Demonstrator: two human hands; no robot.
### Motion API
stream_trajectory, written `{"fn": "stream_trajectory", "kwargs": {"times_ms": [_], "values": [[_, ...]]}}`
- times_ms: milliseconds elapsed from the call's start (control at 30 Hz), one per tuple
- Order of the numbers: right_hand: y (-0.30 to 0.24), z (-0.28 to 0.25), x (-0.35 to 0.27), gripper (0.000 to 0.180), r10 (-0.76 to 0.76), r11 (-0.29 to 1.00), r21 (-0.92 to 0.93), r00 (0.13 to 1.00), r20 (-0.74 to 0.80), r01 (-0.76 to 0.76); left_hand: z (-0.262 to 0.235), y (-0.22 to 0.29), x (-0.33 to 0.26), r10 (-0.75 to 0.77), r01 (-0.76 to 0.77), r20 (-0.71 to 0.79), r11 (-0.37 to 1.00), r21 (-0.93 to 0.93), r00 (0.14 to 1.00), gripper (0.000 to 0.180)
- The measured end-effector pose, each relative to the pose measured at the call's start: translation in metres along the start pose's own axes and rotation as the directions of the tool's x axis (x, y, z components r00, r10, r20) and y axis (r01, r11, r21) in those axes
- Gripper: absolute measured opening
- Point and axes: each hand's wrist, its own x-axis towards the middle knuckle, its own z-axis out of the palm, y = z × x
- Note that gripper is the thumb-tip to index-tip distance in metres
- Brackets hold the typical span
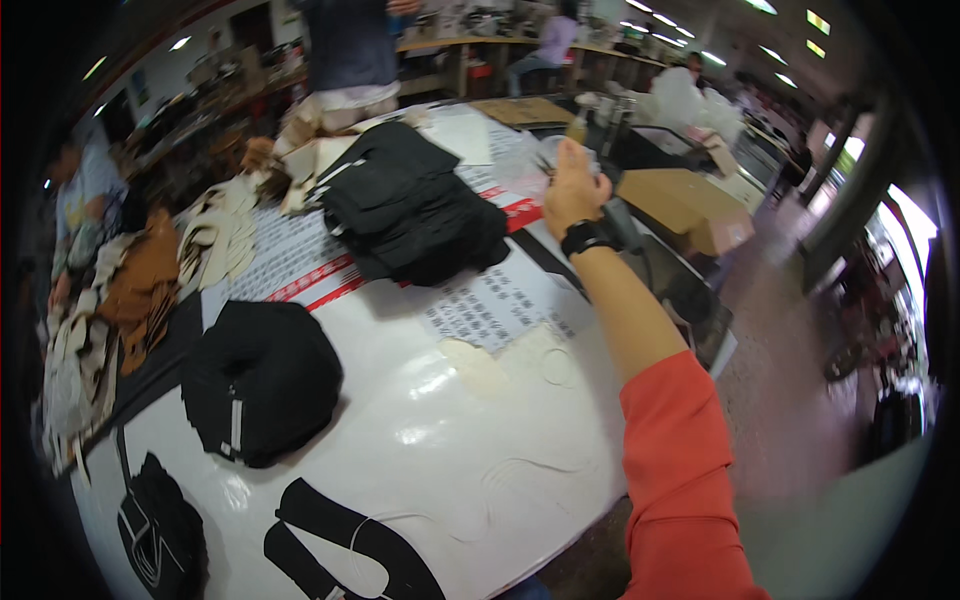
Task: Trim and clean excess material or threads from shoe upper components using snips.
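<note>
Clear plastic [520, 172] lies toward the far side of the surface [525, 430] in the head view, beside the right hand [573, 187], whose fingers curl, around what I cannot tell, in seemingly a reaching step calling for careful closing, the left hand out of sight.

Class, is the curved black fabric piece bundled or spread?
Spread: the curved black fabric piece lies flat on the tabletop, outline showing.

dim background, bright ceiling lamps [713, 58], glare on glossy tabletop [400, 405], blurred floor [765, 360], black curved rim
</note>
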Motion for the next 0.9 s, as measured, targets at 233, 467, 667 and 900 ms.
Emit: {"fn": "stream_trajectory", "kwargs": {"times_ms": [233, 467, 667, 900], "values": [[-0.008, -0.166, -0.046, 0.058, -0.034, 0.990, 0.135, 0.995, -0.096, 0.047, 0.005, -0.002, -0.012, 0.049, -0.049, -0.039, 0.999, -0.016, 0.998, 0.008], [0.095, -0.326, -0.153, 0.056, 0.164, 0.969, -0.156, 0.973, -0.162, -0.190, 0.001, -0.013, -0.015, 0.114, -0.126, -0.127, 0.988, -0.093, 0.985, 0.013], [0.166, -0.379, -0.282, 0.055, 0.466, 0.820, -0.350, 0.884, -0.049, -0.452, -0.008, -0.025, -0.027, 0.146, -0.164, -0.150, 0.979, -0.118, 0.978, 0.017], [0.211, -0.367, -0.400, 0.039, 0.794, 0.607, -0.506, 0.493, 0.356, -0.612, 0.004, -0.016, -0.026, 0.045, -0.056, -0.042, 0.948, -0.314, 0.998, 0.020]]}}
